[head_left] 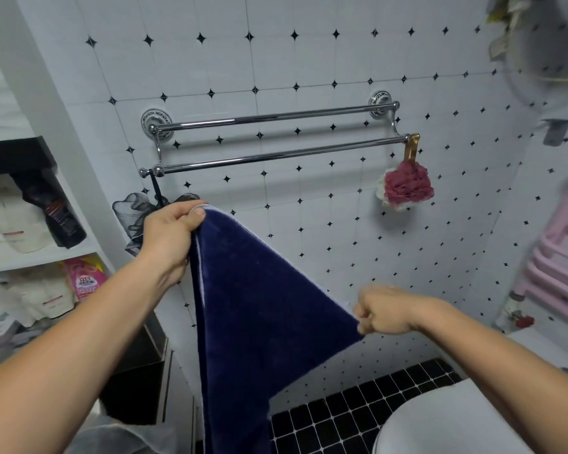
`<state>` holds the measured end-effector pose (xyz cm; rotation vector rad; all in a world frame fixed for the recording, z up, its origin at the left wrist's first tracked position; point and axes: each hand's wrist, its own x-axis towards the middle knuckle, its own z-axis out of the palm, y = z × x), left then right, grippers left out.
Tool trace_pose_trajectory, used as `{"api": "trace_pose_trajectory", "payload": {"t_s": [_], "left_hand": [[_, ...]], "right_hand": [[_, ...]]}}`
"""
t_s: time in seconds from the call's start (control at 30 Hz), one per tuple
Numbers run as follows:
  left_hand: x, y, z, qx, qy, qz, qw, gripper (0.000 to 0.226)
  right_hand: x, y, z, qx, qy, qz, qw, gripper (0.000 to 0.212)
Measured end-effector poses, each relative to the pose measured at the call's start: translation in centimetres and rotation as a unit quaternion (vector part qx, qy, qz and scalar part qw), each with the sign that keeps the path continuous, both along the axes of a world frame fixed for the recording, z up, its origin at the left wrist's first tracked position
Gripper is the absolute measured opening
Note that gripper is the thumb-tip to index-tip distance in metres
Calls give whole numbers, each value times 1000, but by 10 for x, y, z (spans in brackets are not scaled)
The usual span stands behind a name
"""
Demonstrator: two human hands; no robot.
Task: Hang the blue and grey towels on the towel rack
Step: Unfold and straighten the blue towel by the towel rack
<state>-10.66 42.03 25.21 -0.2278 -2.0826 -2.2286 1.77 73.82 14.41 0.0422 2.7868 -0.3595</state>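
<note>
While held below the rack: one blue towel is seen; no grey one is in view.
Hands: two. The left hand is clenched on the upper corner; the right hand, blurred, pinches the lower corner.
Towel rack: two bars, both bare.
Sponges: one red sponge hung at the right end.
Cut off: the towel's bottom edge.

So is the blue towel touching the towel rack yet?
Apart. The head view shows the blue towel stretched between the left hand and right hand, with bare wall tile showing between its top edge and the towel rack.
</note>
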Motion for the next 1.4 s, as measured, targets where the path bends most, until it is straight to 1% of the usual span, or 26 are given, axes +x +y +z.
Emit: {"api": "trace_pose_trajectory", "payload": {"t_s": [0.07,0.1,0.13,0.17,0.2,0.27,0.3,0.33,0.37,0.4,0.47,0.53,0.57,0.63,0.7,0.77,0.8,0.9,0.93,1.0,1.07,1.13,1.23,1.27,1.33,1.4], "left_hand": [[-4,-11,-2,-23,9,8,1000,20],[-5,-15,-4,-31,14,9,999,21],[-6,-19,-6,-36,20,9,999,21],[-7,-23,-7,-43,26,8,999,21],[-9,-25,-9,-55,36,6,998,23],[-12,-29,-13,-95,62,4,994,26],[-14,-32,-15,-125,72,4,990,26],[-16,-34,-19,-152,79,6,985,26],[-20,-38,-22,-168,80,15,982,27],[-24,-44,-25,-175,75,28,981,27],[-31,-43,-27,-174,62,44,982,28],[-35,-37,-24,-158,53,43,985,25],[-37,-36,-23,-152,50,41,986,22],[-41,-35,-24,-145,46,38,988,14],[-44,-34,-27,-129,42,35,990,15],[-45,-30,-29,-117,37,21,992,19],[-46,-26,-29,-114,37,12,993,21],[-49,-16,-26,-105,30,14,994,24],[-51,-13,-25,-103,28,19,994,24],[-51,-6,-24,-117,32,22,992,23],[-47,3,-22,-138,42,20,989,21],[-43,13,-20,-151,57,17,987,20],[-35,25,-18,-169,76,25,982,21],[-33,29,-18,-172,78,35,981,19],[-29,35,-20,-178,80,65,979,14],[-28,37,-25,-193,81,103,972,14]], "right_hand": [[-8,16,17,46,95,-53,993,22],[-13,23,26,46,158,-96,982,22],[-20,30,34,0,224,-154,962,21],[-26,35,42,-94,280,-216,931,21],[-31,36,49,-219,319,-268,883,20],[-37,25,60,-443,329,-307,776,11],[-37,16,63,-505,313,-294,749,9],[-34,8,64,-531,295,-260,750,12],[-31,-3,65,-527,279,-203,777,15],[-26,-14,66,-498,260,-133,817,16],[-9,-23,66,-408,218,-8,887,13],[6,-27,68,-294,186,79,934,17],[10,-31,70,-225,167,115,953,21],[14,-36,71,-101,131,165,972,31],[17,-35,67,-7,82,179,980,34],[22,-33,63,29,46,169,984,35],[25,-32,62,8,40,164,986,38],[34,-27,60,-166,47,125,977,41],[36,-24,58,-188,40,122,974,42],[34,-16,49,-133,20,145,980,36],[26,-7,32,-37,-7,159,987,19],[11,10,14,64,-18,156,985,10],[-27,57,12,161,53,133,977,26],[-41,75,19,156,86,108,978,29],[-66,105,40,90,146,35,985,23],[-79,115,55,30,201,18,979,25]]}}
